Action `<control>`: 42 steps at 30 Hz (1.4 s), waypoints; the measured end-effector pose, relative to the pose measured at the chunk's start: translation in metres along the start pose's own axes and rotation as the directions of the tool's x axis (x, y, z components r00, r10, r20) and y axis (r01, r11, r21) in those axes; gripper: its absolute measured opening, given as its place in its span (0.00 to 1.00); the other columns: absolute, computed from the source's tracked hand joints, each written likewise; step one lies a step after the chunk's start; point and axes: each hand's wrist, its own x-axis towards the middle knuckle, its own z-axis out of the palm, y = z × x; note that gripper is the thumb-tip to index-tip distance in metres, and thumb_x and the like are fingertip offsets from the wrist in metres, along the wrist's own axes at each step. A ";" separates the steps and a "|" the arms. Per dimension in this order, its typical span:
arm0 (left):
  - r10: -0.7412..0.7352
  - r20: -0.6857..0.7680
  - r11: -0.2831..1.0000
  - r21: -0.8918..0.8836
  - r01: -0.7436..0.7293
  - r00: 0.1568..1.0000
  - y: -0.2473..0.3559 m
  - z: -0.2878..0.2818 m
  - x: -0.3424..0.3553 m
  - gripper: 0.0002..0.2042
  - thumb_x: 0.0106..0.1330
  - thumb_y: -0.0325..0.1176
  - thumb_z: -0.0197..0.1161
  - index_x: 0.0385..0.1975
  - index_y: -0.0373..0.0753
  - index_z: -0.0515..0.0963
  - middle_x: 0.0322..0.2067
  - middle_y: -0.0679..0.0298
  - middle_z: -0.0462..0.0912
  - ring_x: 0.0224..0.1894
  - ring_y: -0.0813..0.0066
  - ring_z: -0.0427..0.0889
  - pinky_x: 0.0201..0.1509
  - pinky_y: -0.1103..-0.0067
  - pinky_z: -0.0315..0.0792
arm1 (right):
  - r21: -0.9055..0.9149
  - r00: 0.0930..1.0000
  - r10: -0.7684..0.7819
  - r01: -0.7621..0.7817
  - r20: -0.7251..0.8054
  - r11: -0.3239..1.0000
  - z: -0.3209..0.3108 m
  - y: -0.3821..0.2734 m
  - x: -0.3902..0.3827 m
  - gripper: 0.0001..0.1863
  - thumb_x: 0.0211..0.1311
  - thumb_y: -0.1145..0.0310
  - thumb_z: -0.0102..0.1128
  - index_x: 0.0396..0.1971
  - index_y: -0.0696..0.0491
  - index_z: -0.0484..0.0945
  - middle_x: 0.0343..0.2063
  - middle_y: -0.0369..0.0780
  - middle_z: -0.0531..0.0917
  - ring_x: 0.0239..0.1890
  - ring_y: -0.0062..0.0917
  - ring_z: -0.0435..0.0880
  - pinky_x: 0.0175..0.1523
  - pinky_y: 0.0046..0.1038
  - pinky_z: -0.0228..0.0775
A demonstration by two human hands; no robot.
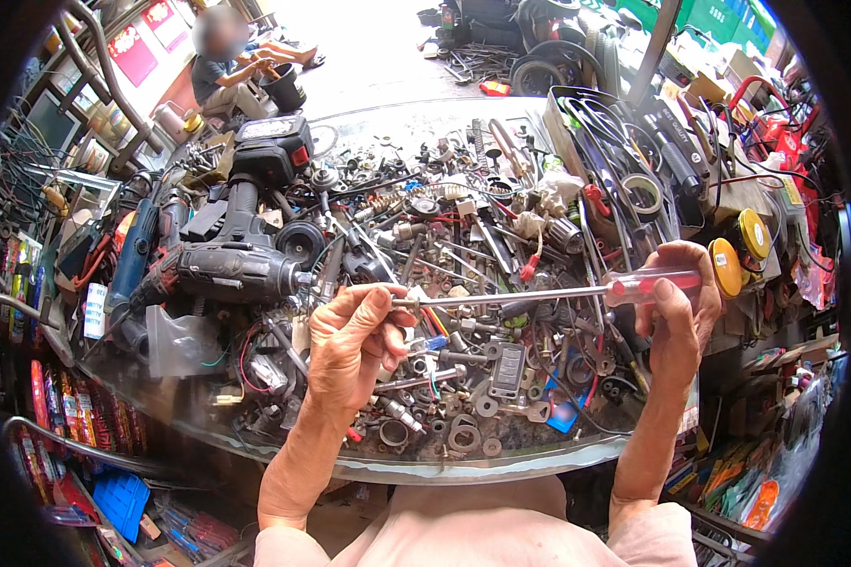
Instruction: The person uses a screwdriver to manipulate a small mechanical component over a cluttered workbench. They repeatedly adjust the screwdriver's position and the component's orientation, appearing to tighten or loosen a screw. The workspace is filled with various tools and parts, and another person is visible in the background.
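Note:
My right hand [673,293] grips the clear red handle [629,286] of a long screwdriver, whose steel shaft [511,297] lies level across the middle of the view. My left hand [357,335] pinches at the far left end of the shaft, where a small metal piece [407,301] shows by the fingertips; its exact shape is unclear. Beneath both hands is a dense spread of bolts, nuts, washers and small fittings, with a large washer [463,438] near the front edge. A black cordless impact tool [229,273] lies left of my left hand.
A glass-topped table [444,471] carries the clutter. A blue grinder [134,246] lies at the left, a bin of hoses and tools [624,151] and yellow lids [723,267] at the right. Another person [225,85] sits beyond the table beside a black bucket [282,90]. Tyres [539,76] stand behind.

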 end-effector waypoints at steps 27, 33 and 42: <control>-0.017 -0.021 1.000 0.002 0.018 1.000 0.000 0.002 -0.001 0.12 0.65 0.33 0.57 0.38 0.28 0.77 0.25 0.52 0.82 0.17 0.78 0.79 0.14 0.87 0.69 | 0.034 1.000 -0.016 0.017 -0.025 0.999 0.003 0.001 -0.001 0.17 0.57 0.60 0.62 0.37 0.57 0.71 0.22 0.35 0.78 0.11 0.10 0.67 0.14 0.12 0.54; -0.022 -0.007 1.000 0.011 0.022 1.000 0.000 0.001 -0.001 0.12 0.65 0.33 0.57 0.38 0.29 0.77 0.25 0.53 0.82 0.17 0.79 0.79 0.14 0.87 0.69 | -0.047 1.000 -0.027 0.027 -0.013 0.999 -0.007 0.007 0.000 0.17 0.57 0.61 0.62 0.38 0.57 0.71 0.20 0.32 0.76 0.11 0.07 0.64 0.14 0.10 0.51; -0.002 -0.048 0.997 0.074 0.005 0.999 -0.001 0.005 -0.002 0.13 0.66 0.36 0.55 0.38 0.30 0.77 0.24 0.56 0.81 0.16 0.83 0.77 0.12 0.91 0.64 | 0.061 1.000 -0.030 0.030 -0.002 0.998 0.004 0.003 0.000 0.18 0.55 0.62 0.61 0.40 0.58 0.70 0.27 0.37 0.77 0.13 0.10 0.67 0.14 0.12 0.54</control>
